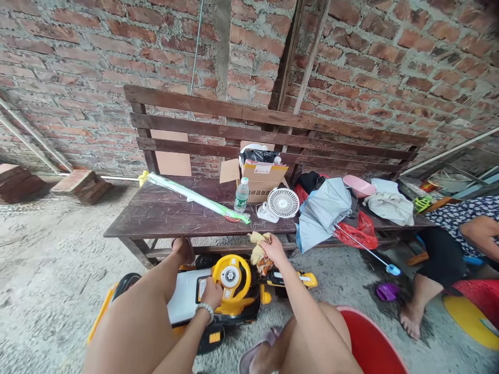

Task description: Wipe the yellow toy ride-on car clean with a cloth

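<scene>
A yellow and black toy ride-on car (234, 298) stands on the concrete floor between my legs. My left hand (211, 293), with a bead bracelet at the wrist, grips the left rim of its yellow steering wheel (231, 278). My right hand (273, 249) is closed on a crumpled yellowish cloth (259, 249) just above and to the right of the wheel. The cloth hangs down toward the car's dashboard.
A dark wooden bench (175, 213) stands ahead against a brick wall, bearing a wrapped long roll (195, 197), water bottle (241, 195), small white fan (283, 202), cardboard box (261, 179), grey umbrella (323, 213) and clothes. Another person (448, 249) sits at right. A red basin (370, 345) lies near my right knee.
</scene>
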{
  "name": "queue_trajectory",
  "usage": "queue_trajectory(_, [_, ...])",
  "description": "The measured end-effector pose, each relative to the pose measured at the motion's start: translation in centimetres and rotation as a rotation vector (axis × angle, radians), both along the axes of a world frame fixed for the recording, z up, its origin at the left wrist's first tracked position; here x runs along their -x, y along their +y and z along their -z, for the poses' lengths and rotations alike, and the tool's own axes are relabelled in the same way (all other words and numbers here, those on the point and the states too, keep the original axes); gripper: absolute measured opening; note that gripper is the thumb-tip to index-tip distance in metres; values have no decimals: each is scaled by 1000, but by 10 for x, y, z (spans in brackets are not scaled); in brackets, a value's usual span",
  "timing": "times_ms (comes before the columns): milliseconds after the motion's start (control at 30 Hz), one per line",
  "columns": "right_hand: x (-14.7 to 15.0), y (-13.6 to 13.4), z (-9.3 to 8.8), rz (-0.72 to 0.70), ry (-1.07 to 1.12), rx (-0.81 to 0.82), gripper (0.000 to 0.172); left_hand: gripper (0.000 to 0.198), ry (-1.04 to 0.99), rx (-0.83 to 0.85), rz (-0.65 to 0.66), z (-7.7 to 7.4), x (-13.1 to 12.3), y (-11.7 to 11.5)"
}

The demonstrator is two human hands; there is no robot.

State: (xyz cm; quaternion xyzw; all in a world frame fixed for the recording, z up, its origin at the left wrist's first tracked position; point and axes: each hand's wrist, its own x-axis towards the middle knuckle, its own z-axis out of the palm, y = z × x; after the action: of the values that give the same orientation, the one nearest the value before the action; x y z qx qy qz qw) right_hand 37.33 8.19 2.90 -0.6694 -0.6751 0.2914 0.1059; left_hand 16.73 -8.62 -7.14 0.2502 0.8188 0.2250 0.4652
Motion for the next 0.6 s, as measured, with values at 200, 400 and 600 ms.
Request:
queue_trajectory(200, [-2, 71, 5, -72, -213, 100, 77, 16, 40, 36, 23, 5, 0, 0])
queue_trajectory(400, [-11, 91, 25, -146, -281, 166, 88, 16, 64, 84, 64, 3, 1, 0])
queue_trajectory(600, [-30, 103, 31, -146, -296, 175, 94, 14, 74, 100, 91, -2, 0, 0])
